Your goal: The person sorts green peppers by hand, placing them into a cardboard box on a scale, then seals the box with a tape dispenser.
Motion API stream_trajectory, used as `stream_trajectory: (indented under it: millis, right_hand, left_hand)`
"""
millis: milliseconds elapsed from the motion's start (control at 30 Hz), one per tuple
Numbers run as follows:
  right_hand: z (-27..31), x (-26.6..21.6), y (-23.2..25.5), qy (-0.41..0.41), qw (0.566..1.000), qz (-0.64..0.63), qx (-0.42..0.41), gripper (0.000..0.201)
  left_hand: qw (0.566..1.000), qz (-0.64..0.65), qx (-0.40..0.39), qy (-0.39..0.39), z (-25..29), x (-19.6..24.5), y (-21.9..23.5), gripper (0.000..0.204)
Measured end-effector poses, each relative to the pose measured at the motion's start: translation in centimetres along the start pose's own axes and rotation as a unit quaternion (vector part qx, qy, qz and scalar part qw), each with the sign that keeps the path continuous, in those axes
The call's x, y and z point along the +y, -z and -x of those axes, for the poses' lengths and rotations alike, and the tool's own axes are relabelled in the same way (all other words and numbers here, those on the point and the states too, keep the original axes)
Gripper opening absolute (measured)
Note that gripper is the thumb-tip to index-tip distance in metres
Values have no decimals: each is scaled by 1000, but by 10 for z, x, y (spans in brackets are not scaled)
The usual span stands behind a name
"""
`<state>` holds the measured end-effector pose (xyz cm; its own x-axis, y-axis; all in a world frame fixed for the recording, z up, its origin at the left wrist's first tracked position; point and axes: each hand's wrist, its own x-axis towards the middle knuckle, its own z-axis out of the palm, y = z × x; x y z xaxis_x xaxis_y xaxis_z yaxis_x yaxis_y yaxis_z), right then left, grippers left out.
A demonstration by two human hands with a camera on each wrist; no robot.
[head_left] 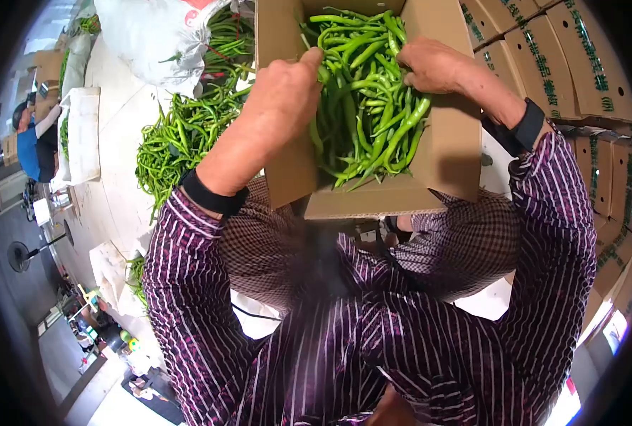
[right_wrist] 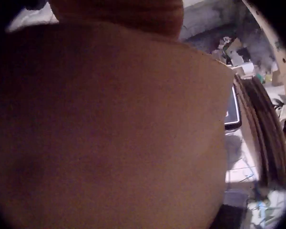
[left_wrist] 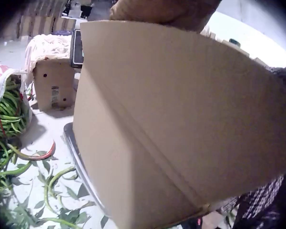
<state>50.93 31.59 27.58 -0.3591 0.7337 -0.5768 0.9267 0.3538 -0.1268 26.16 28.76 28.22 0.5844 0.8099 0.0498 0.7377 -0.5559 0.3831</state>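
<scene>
An open cardboard box (head_left: 373, 204) stands in front of the person, with long green peppers (head_left: 373, 106) heaped inside. At its left side, the left hand (head_left: 284, 92) reaches over the wall, fingers curled on peppers at the heap's edge; its fingertips are partly hidden. The right hand (head_left: 433, 67) comes over the opposite wall, thumb and fingers bent round peppers at the heap's upper right. In the left wrist view a cardboard flap (left_wrist: 181, 95) covers most of the picture, below part of the left hand (left_wrist: 167, 10). Cardboard (right_wrist: 109, 129) likewise fills the right wrist view.
Loose green peppers (head_left: 181, 138) lie in a pile on the floor left of the box, beside a white sack (head_left: 152, 35). Printed cartons (head_left: 543, 64) are stacked at the right. Another person (head_left: 31, 142) is at the far left by a white container (head_left: 83, 135).
</scene>
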Motion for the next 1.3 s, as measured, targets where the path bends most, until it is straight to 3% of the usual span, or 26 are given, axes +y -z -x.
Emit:
stream_trajectory:
  millis: [33, 67, 133, 167, 233, 300, 333, 433, 500, 533, 600, 633, 667, 733, 767, 800, 867, 933, 1000, 1033, 1133, 1167, 1233, 1300]
  right_hand:
    - [9, -1, -5, 0, 1000, -1, -1, 33]
    - [24, -1, -12, 36, 997, -20, 72, 34]
    - [43, 0, -17, 108, 968, -51, 221, 38]
    - [44, -1, -13, 47, 978, -108, 172, 41]
    - [50, 1, -17, 31, 982, -100, 156, 40]
    - [59, -7, -27, 40, 980, -156, 118, 34]
    - [64, -17, -29, 40, 983, -132, 118, 31]
    - [63, -12, -33, 49, 980, -90, 173, 28]
    - [72, -4, -19, 50, 948, -116, 293, 17]
    - [73, 2, -22, 49, 948, -116, 294, 17]
    - [76, 10, -31, 178, 917, -322, 155, 22]
    - [76, 3, -33, 109, 965, -232, 62, 35]
    - [74, 4, -37, 109, 965, -231, 64, 35]
    - [69, 4, -59, 135, 961, -85, 224, 40]
    - [59, 9, -76, 144, 924, -29, 352, 29]
    - [53, 7, -71, 143, 925, -35, 350, 29]
    - [42, -7, -52, 72, 969, -25, 237, 16]
    - [44, -12, -57, 81, 962, 2, 260, 13]
    - [56, -11, -63, 243, 927, -180, 220, 14]
    - [52, -7, -84, 318, 887, -170, 288, 15]
    - [59, -9, -90, 279, 912, -142, 264, 15]
    - [71, -14, -84, 355, 825, -177, 403, 25]
    - [81, -15, -75, 353, 838, -185, 372, 25]
    - [80, -18, -74, 349, 853, -194, 337, 25]
  left_hand:
    - [998, -29, -55, 24, -2, 2, -6, 45]
    - [991, -57, -109, 47, -2, 3, -10, 39]
    - [991, -17, -131, -7, 8, 11, -18, 31]
    - [994, -14, -109, 19, 1, 9, -15, 28]
    - [995, -11, -86, 47, -7, 3, -12, 25]
    - [980, -147, -123, 55, -11, 3, -14, 36]
    - [966, -195, -167, 13, -6, 9, -15, 34]
    - [962, -210, -172, 2, -13, 23, 1, 33]
    - [967, -207, -151, 10, -25, 26, 23, 33]
    - [967, -207, -150, 9, -29, 26, 30, 33]
    - [988, -113, -57, -87, -41, 30, 46, 34]
    - [984, -101, -129, -66, -53, 39, 54, 36]
    - [984, -102, -128, -66, -63, 38, 48, 36]
    - [982, -72, -133, -115, -83, 27, 17, 37]
    - [981, -70, -139, -115, -92, 18, -6, 37]
    - [971, -89, -182, -129, -101, 8, -32, 38]
    - [957, -102, -233, -139, -97, 11, -49, 39]
    - [948, -28, -303, -92, -100, 19, -44, 40]
    - [949, 8, -300, -95, -93, 13, -33, 40]
    - [951, -2, -289, -111, -85, 10, -27, 40]
    - [934, 31, -329, -133, -68, 1, -37, 42]
    - [933, 29, -337, -123, -58, 7, -41, 44]
    - [924, 26, -373, -84, -41, 34, -37, 46]
    - [934, 20, -345, -89, -39, 28, -49, 46]
